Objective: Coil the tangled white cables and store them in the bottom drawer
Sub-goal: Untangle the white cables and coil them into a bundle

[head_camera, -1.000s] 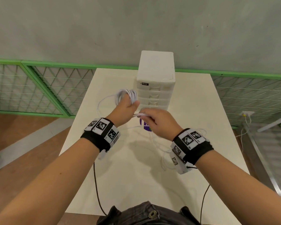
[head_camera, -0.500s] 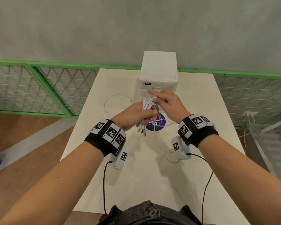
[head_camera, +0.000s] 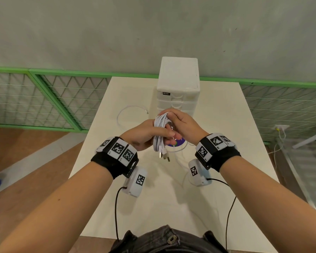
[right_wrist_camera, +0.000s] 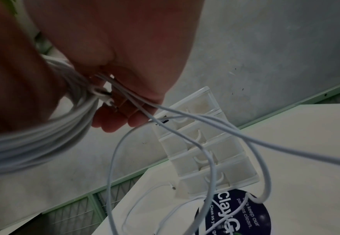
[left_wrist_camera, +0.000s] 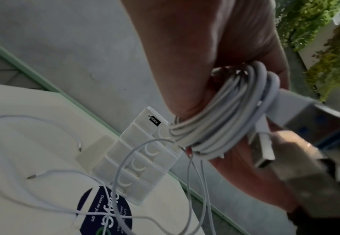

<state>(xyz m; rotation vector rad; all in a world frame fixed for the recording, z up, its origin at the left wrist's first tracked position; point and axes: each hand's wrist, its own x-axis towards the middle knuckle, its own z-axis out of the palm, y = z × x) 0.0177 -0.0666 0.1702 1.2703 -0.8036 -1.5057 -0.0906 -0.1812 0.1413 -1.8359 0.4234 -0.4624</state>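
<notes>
A coiled bundle of white cables (head_camera: pixel 160 133) stands upright in my left hand (head_camera: pixel 144 136), which grips it round the middle. USB plugs (head_camera: pixel 164 156) hang below the fist. My right hand (head_camera: pixel 182 123) curls over the top of the bundle and holds loose strands (right_wrist_camera: pixel 165 120) that trail down to the table. The left wrist view shows the bundle (left_wrist_camera: pixel 225 127) in my palm. The white drawer unit (head_camera: pixel 179 88) stands just behind, all its drawers shut, the bottom drawer (left_wrist_camera: pixel 124 186) too. One more loose white cable (head_camera: pixel 130 109) lies left of the unit.
A round purple sticker (head_camera: pixel 178 143) lies on the cream table (head_camera: pixel 226 134) under my hands, with cable strands across it. Green mesh fencing (head_camera: pixel 62 99) runs behind the table, and a grey wall rises behind that. Black wrist-camera leads (head_camera: pixel 117 207) hang over the near table edge.
The coil moved from left of the drawer unit to the centre in front of it. My right hand came over its top and closed on it, and more cable is wound on.
</notes>
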